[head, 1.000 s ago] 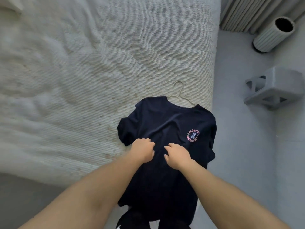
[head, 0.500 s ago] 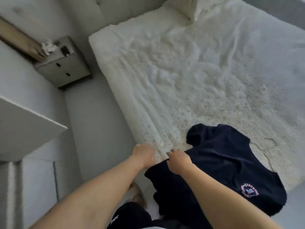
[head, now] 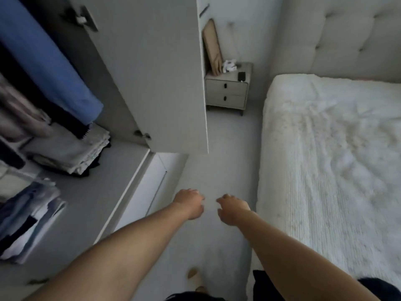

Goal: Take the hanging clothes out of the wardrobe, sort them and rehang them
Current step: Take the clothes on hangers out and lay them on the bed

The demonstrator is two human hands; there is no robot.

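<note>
Head view: left hand [head: 189, 203] and right hand [head: 233, 210] hang over the floor [head: 225, 148], fingers loosely curled, holding nothing. Hanging clothes [head: 39, 68], blurred, sit inside the open wardrobe [head: 152, 72]; the bed [head: 325, 170] lies right.

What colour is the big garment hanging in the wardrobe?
Blue garment, clearest in the head view.

A solid blue garment [head: 50, 61] is hanging at the upper left of the frame inside the grey wardrobe [head: 152, 72]. A white ribbed bedspread [head: 336, 159] is showing at right, and a beige nightstand [head: 226, 92] with black handles at upper centre.
</note>
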